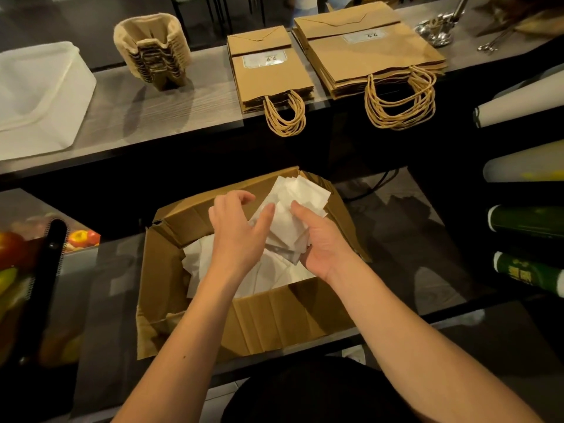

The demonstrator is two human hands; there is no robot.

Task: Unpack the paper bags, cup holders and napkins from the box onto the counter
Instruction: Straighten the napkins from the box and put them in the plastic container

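Bags (370, 53) and cup holders (152, 47) already sit on the tabletop (183, 99) beyond my hands. My right grip (320, 239) clamps napkins (293, 209) above the box (274, 319); left grip (241, 230) spread, steadying. More napkins below.

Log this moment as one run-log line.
stage: napkins | right hand: grips napkin stack over box | left hand: open, on stack | cup holders, paper bags: on counter

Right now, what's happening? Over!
Both hands: right hand holds napkins above box, left hand steadying. Paper bags, cup holders already on counter. Nothing blocking.
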